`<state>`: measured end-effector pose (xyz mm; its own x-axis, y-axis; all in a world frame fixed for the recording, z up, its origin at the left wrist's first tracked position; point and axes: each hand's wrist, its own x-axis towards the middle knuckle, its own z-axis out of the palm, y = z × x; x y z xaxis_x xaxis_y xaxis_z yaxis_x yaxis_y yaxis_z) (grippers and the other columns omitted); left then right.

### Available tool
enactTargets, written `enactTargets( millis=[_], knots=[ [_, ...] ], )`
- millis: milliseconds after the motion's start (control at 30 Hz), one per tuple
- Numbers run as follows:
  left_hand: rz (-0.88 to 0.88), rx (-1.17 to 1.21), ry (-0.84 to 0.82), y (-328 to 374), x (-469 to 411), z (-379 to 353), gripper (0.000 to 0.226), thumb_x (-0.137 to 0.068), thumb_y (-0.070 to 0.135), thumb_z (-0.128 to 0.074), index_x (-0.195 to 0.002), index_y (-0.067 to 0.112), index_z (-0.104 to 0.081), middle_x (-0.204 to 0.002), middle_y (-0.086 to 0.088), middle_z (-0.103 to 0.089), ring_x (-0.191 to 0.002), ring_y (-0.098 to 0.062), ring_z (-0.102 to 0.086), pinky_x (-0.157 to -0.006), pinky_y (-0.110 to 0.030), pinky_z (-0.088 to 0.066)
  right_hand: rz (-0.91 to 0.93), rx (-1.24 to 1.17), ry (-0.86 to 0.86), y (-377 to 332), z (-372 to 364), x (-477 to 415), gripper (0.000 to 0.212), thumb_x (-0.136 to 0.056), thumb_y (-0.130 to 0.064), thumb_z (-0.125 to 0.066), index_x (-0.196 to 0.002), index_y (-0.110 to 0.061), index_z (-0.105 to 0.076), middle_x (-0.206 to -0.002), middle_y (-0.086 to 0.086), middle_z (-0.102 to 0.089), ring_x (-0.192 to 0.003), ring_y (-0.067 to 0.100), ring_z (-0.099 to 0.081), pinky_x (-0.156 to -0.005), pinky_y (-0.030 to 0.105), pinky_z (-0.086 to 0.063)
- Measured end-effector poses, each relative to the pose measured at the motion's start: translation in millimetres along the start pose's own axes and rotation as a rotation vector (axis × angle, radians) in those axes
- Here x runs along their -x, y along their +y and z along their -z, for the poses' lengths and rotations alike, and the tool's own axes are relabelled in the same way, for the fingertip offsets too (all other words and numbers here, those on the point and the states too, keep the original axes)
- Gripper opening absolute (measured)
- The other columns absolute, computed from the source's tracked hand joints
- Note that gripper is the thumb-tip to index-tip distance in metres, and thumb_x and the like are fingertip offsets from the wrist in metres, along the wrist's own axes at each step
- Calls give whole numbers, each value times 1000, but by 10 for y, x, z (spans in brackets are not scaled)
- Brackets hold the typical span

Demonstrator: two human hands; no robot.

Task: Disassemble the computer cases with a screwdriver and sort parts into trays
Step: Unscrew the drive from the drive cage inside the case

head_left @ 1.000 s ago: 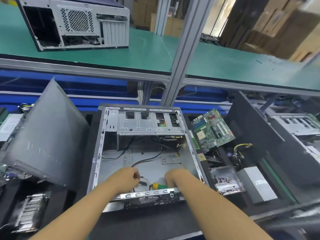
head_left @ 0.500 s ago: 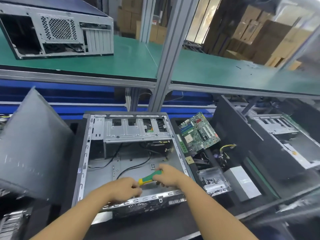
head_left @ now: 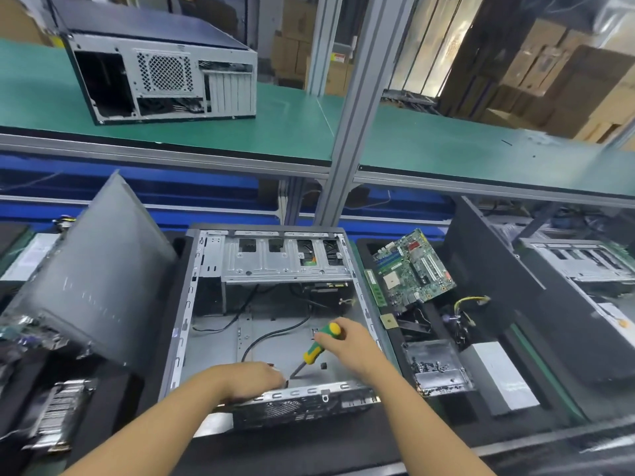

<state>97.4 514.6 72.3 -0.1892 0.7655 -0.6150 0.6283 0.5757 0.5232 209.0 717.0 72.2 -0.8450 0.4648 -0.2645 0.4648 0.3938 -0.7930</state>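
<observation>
Gripping the screwdriver (head_left: 319, 348), our right hand (head_left: 352, 345) tilts it inside the case (head_left: 186, 304), lower centre. Our left hand (head_left: 247, 377) curls by its tip; we cannot tell what it holds.

Three computer cases were counted: the open case (head_left: 213, 348), a second case (head_left: 165, 77) on the shelf (head_left: 292, 125) behind it, a third case (head_left: 584, 266) to its right. One motherboard (head_left: 412, 269) lay right of it, one screwdriver (head_left: 314, 353) inside it
</observation>
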Motion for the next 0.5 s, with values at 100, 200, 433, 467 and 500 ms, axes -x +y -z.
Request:
enactTargets(
  millis=[100, 200, 433, 467, 500],
  knots=[
    [4, 66, 24, -4, 53, -61, 35, -106, 32, -35, -106, 12, -64, -104, 11, -64, -76, 14, -50, -69, 2, -33, 25, 64, 23, -15, -22, 99, 31, -92, -50, -63, -75, -27, -50, -69, -10, -52, -49, -2, -48, -47, 11, -36],
    [13, 104, 28, -5, 119, -86, 31, -99, 47, -40, -87, 35, -66, -75, 34, -58, -73, 15, -50, -72, -6, -36, -6, 75, 52, -33, -58, 156, 37, -97, -54, -54, -78, -23, -47, -75, -3, -56, -54, 3, -51, -47, 13, -37],
    [73, 388, 545, 81, 156, 105, 15, -101, 23, -52, -96, 28, -65, -76, 7, -74, -64, -8, -69, -49, -19, -45, 32, -95, 29, -234, 79, 120, 33, -101, -50, -49, -90, -20, -43, -86, 9, -65, -73, 30, -68, -55, 38, -54],
    [79, 397, 651, 101, 151, 183, 21, -101, 16, -49, -99, 29, -65, -82, 8, -74, -71, -6, -70, -55, -18, -48, 67, -92, 57, -305, 142, 78, 31, -101, -50, -49, -91, -21, -43, -88, 9, -68, -74, 30, -71, -55, 37, -53],
    [82, 375, 736, 114, 138, 267, 27, -101, 10, -48, -102, 30, -66, -91, 11, -74, -81, -3, -69, -65, -17, -51, 101, -94, 85, -390, 209, 28, 28, -100, -49, -50, -92, -23, -43, -87, 7, -69, -69, 27, -71, -53, 36, -52]
  ],
)
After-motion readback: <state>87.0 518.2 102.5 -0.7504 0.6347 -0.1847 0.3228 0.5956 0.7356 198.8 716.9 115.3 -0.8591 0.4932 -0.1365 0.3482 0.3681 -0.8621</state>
